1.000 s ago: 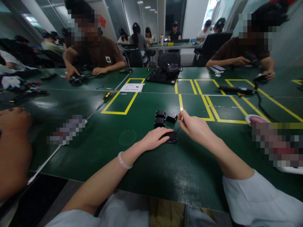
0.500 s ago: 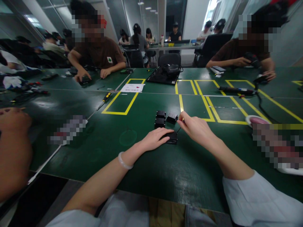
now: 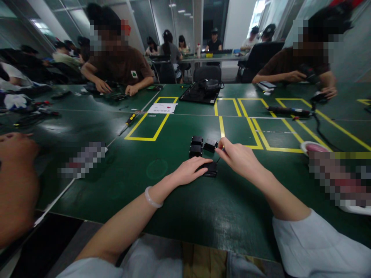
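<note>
On the green table, a flat black block lies under the fingers of my left hand, which press it from the left. My right hand pinches a thin dark tool that slants down to the block's right edge. Just beyond, two black blocks stand one behind the other. Another black block sits right of them, close to my right fingertips. The tool's upper end is hidden in my fingers.
Yellow tape rectangles mark the table. A yellow-black screwdriver and a paper sheet lie ahead left. A black tray stands at the far side. Two people work opposite; another person's arm is at left.
My hands and the black blocks have hardly moved. Across the table at left, the person's hands have shifted over the dark parts.
</note>
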{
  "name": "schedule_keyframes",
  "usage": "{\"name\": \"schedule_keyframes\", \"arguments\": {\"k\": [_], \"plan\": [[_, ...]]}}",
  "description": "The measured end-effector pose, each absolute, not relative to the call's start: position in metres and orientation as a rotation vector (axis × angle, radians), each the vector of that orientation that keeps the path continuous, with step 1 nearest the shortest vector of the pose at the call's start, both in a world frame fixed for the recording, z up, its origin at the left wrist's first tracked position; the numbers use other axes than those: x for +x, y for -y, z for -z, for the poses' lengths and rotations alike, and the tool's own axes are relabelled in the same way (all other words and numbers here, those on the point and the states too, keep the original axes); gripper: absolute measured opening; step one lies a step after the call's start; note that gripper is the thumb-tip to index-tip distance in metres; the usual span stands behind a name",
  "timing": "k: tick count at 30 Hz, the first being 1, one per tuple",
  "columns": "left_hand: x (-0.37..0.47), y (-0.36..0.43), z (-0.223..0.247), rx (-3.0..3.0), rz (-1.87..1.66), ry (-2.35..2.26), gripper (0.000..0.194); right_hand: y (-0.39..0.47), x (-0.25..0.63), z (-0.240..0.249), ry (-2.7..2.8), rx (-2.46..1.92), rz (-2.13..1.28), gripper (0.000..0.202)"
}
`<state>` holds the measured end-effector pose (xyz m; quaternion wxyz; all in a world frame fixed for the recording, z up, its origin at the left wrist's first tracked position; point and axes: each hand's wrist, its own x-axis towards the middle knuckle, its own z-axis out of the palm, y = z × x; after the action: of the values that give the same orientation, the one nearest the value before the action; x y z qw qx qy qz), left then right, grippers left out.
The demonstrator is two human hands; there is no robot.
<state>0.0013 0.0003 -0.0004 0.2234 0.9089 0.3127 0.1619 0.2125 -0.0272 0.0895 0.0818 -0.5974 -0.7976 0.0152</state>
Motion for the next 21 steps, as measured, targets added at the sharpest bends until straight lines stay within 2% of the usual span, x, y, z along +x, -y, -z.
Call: {"name": "schedule_keyframes", "arguments": {"k": [21], "plan": [[0.001, 0.0008, -0.0025, 2.506, -0.436, -0.865, 0.039, 0.029, 0.2116, -0.0916, 2.372, -1.751, -0.072, 0.024]]}}
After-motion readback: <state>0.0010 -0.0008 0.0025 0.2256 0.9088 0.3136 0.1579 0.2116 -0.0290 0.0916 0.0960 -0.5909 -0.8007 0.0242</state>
